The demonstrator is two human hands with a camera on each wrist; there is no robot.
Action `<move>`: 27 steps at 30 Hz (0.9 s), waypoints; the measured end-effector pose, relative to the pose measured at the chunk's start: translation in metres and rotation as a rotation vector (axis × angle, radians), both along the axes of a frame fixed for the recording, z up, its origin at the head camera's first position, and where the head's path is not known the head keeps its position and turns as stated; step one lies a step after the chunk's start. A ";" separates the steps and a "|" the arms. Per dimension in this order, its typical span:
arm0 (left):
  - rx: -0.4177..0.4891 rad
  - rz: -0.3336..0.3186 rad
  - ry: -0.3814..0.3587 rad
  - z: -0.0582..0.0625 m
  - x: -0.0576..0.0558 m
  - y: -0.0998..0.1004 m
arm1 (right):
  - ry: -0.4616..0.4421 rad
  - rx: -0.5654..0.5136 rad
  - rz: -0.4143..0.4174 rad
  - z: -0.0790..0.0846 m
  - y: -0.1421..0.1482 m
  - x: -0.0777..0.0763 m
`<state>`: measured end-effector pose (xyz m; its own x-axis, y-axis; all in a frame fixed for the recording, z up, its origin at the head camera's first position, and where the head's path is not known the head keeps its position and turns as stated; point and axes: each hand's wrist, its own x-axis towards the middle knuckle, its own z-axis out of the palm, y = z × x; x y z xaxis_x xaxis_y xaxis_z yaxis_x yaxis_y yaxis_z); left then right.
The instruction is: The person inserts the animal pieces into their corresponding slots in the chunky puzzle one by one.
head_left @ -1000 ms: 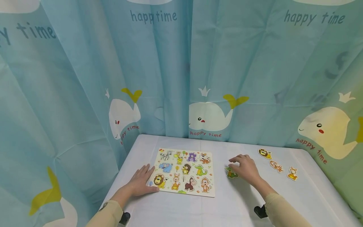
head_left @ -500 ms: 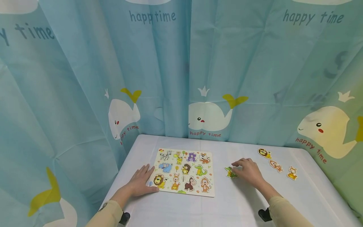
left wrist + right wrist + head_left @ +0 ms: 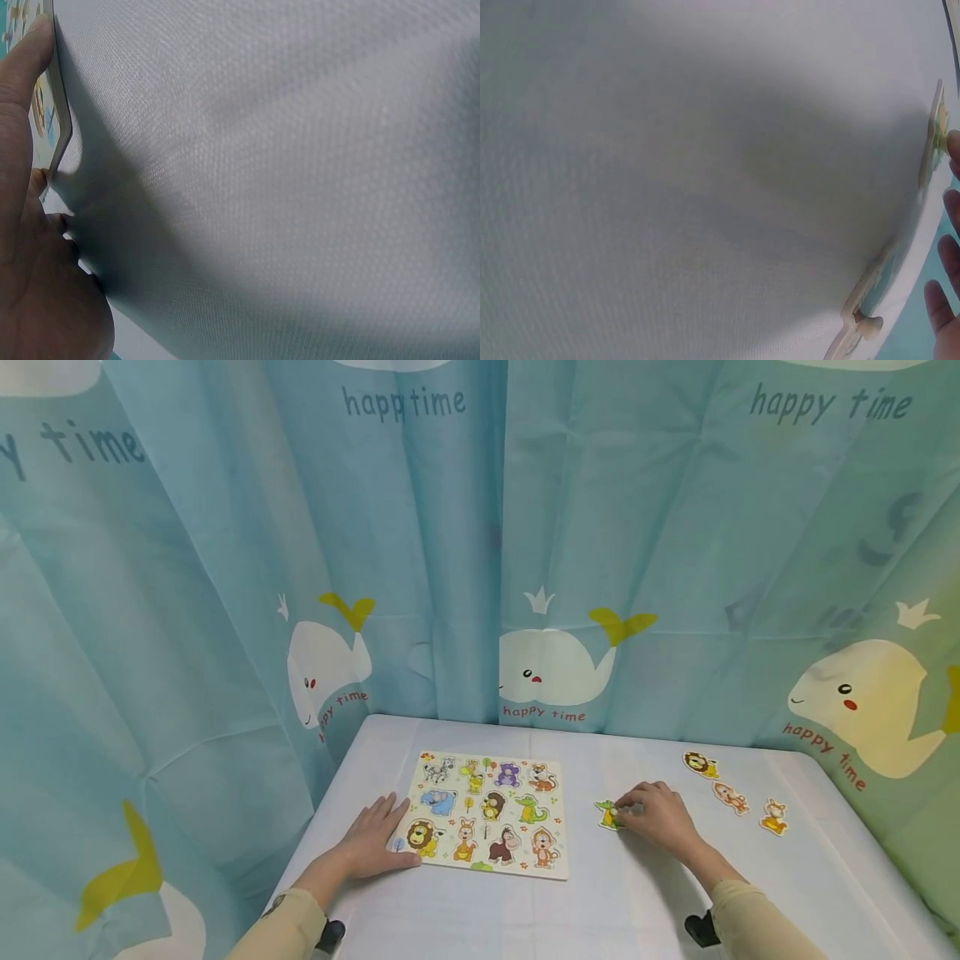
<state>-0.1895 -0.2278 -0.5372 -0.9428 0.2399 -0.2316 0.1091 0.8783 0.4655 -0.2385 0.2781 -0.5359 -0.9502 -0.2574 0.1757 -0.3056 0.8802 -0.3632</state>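
A wooden animal puzzle board (image 3: 472, 802) lies on the table, with pictures of a zebra, elephant, lion and other animals. My left hand (image 3: 373, 841) rests along its left side, fingers extended and thumb at the near-left corner; the left wrist view has the thumb (image 3: 28, 64) on the board's edge. To the right of the board, my right hand (image 3: 662, 817) pinches the small knob of a green crocodile puzzle piece (image 3: 606, 812). In the right wrist view this piece (image 3: 931, 142) is seen edge-on, with a fingertip at its knob and the other fingers spread apart.
Off to the right lie a lion piece (image 3: 701, 765), a monkey piece (image 3: 731, 798) and an orange-and-white animal piece (image 3: 774, 818). The right wrist view catches another knobbed piece (image 3: 868, 315) low down. A blue whale-print curtain (image 3: 450, 568) stands behind the white table (image 3: 480, 922).
My right hand has shifted slightly right and drawn its fingertips in onto the crocodile piece's knob. The left hand and the board have stayed in place.
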 end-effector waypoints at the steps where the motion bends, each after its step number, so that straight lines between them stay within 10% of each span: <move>1: 0.000 -0.001 0.000 0.000 0.000 0.000 | -0.002 0.001 -0.001 0.000 0.000 0.000; 27: -0.011 -0.007 0.000 0.000 -0.001 0.000 | 0.015 0.004 -0.009 -0.012 -0.001 -0.007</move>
